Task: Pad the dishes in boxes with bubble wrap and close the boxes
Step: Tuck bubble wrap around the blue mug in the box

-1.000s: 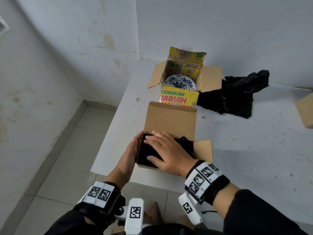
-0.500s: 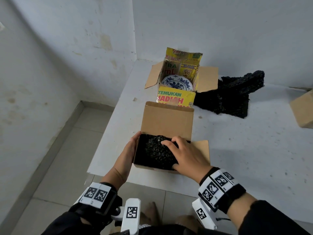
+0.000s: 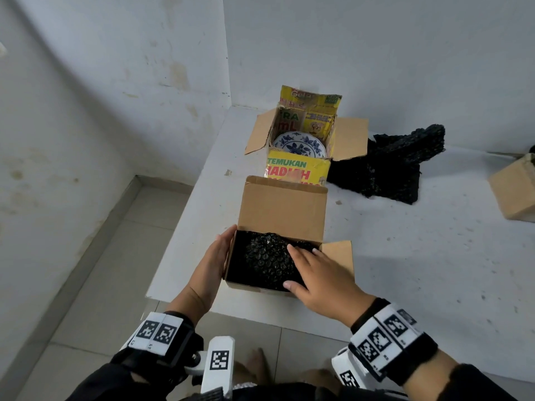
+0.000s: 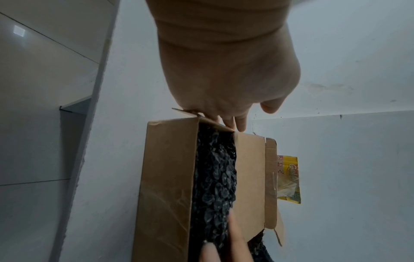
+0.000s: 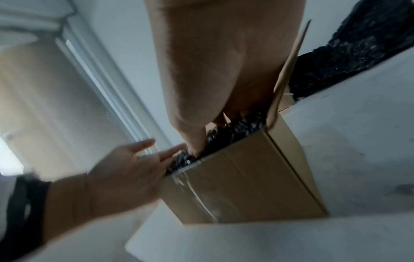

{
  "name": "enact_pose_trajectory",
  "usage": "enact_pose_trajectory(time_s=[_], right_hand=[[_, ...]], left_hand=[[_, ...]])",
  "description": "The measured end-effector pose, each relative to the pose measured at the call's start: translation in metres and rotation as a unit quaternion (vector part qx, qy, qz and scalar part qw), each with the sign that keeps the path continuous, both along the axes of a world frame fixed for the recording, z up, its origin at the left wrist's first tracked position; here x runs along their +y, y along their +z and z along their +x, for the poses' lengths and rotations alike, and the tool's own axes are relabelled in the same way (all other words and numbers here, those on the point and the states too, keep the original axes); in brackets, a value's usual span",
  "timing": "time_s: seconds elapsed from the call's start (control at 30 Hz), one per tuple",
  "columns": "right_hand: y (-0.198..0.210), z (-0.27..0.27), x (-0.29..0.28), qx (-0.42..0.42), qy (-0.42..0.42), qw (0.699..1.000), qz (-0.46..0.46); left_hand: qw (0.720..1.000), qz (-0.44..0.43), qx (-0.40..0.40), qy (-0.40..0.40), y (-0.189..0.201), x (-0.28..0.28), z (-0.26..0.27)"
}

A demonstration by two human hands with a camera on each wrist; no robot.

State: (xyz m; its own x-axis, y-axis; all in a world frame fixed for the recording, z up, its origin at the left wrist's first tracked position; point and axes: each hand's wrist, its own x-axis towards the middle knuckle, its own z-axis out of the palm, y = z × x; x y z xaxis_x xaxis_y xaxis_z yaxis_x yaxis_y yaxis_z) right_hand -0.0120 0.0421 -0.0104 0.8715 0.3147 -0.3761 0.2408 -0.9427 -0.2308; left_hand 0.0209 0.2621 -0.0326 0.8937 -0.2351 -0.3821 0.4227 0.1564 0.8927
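Two hands are working the near box [image 3: 260,285] right now, so watch a few things. Your left hand [image 3: 212,260] is lying flat against the box's 9 o'clock wall with fingers straight, bracing it and gripping nothing. Your right hand [image 3: 315,277] is resting on the black bubble wrap [image 3: 267,257] inside, fingers spread and fairly straight, pressing rather than pinching. No dish is showing in this box; it's presumably buried under the wrap, but I can't tell.

What could go wrong, as I see it:
- The wrap is bulging in a springy hump near the middle. If you're folding flaps over that, they'll probably pop back open.
- Pressing hard on the hump could load whatever's underneath, and you can't see how it's sitting.
- The box is sitting close to the table [image 3: 434,270] edge at 6 o'clock. A shove toward yourself might tip it off onto the tile floor [image 3: 101,299].
- The 12 o'clock flap [image 3: 282,211] is standing upright and the 3 o'clock flap [image 3: 337,253] is splayed out, so both need folding.

Materials: plain brown corrugated card, a bit scuffed, with clear tape on the near wall. The wrap is glossy, knobbly and squashy.

Farther off at 12 o'clock, the yellow printed box [image 3: 298,172] is sitting open with a blue-and-white plate [image 3: 299,144] uncovered, looking hard and breakable, so that one's not padded yet. More black wrap [image 3: 388,166] is heaped just beside it at 1 o'clock.
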Motion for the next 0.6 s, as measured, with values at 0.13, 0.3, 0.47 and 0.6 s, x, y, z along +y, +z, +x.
enact_pose_trajectory(time_s=[0.13,0.3,0.47,0.6], right_hand=[[0.008,0.003,-0.018,-0.149,-0.02,0.985,0.087],[0.01,-0.002,-0.05,-0.153,-0.236,0.949,0.14],[0.009,-0.003,-0.048,-0.038,-0.298,0.902,0.31],[0.003,-0.003,-0.03,-0.041,-0.236,0.915,0.325]], left_hand=[[0.999,0.025,0.015,0.028,-0.006,0.01,0.003],[0.979,0.181,0.06,0.076,-0.004,0.021,0.011],[0.97,0.201,0.056,0.124,0.005,0.031,0.014],[0.982,0.172,0.003,0.076,0.02,0.027,0.01]])
